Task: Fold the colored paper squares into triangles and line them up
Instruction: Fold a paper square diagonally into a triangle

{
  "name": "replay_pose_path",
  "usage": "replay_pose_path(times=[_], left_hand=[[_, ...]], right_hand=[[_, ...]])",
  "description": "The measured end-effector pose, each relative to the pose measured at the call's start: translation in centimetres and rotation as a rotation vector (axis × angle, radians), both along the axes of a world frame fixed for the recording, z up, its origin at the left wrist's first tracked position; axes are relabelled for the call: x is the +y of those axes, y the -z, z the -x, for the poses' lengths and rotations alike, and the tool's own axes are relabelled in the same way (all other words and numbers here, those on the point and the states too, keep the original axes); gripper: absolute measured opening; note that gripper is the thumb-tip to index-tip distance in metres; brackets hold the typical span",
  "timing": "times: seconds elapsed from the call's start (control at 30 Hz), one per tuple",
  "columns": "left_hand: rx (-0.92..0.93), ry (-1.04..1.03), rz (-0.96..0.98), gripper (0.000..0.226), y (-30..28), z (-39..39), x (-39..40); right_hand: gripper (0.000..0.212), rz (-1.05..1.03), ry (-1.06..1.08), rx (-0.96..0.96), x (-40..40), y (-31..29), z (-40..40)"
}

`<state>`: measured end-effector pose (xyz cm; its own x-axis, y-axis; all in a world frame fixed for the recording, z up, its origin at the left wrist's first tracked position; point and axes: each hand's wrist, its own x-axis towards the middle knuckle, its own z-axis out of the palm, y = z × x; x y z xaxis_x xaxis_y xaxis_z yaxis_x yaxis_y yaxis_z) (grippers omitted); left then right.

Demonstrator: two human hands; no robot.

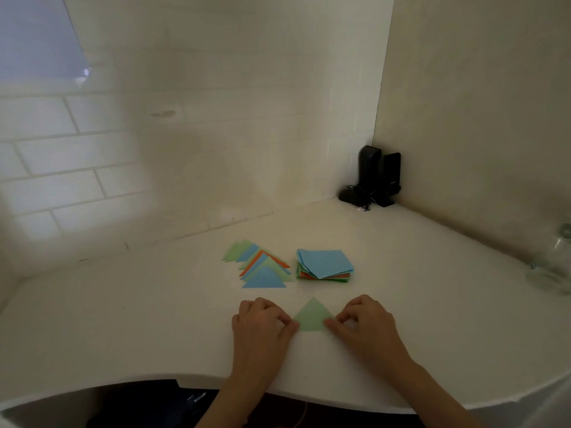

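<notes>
We have a green triangle (312,316) flat on the white counter (154,319), apex at twelve o'clock, long edge toward us. Our left hand (262,322) pinches its nine o'clock corner with curled fingers and thumb; our right hand (364,322) pinches the three o'clock corner the same way. We judge the grip has a purpose: holding both ends of the long edge keeps the layers squared while the crease sets.

Up at eleven o'clock from that piece lies the row of finished triangles (259,267), overlapped like shingles and running diagonally away from us (each one tucked partly under the next, so the line stays compact). We count about seven: roughly three green, three blue, one orange, though the overlaps hide some edges and we cannot be sure. The nearest, a blue one, sits just beyond our left knuckles, so the new piece should have a short trip to join the line.

At one o'clock rests the stack of unfolded squares (324,266), blue on top, with green and orange edges showing beneath; the sheets are too thin to count. It sits just beside the row, within easy reach of our right hand.

Far off at one o'clock, in the corner, stand two black speakers (378,177), and one clear glass jar (553,267) lies at the three o'clock edge.
</notes>
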<state>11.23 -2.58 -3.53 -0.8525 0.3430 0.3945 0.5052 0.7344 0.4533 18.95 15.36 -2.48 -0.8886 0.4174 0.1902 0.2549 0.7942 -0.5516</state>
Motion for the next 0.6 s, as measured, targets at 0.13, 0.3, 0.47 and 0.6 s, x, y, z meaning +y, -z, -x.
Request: replay_pose_path(times=[0.13,0.3,0.47,0.6], left_hand=[[0.063,-0.034,0.012,0.026,0.5,-0.3,0.9],[0.136,-0.099,0.165,0.054,0.2,-0.4,2.1],[0.020,-0.092,0.220,0.045,0.1,-0.1,2.0],[-0.072,-0.064,0.192,0.034,-0.3,0.1,1.2]], right_hand=[[0.026,-0.065,0.070,-0.040,-0.7,-0.1,0.5],[0.032,-0.129,0.108,-0.041,-1.1,0.2,0.4],[0.028,-0.108,0.080,-0.057,-0.8,0.2,0.5],[0.027,-0.002,0.031,-0.058,0.1,-0.1,0.4]])
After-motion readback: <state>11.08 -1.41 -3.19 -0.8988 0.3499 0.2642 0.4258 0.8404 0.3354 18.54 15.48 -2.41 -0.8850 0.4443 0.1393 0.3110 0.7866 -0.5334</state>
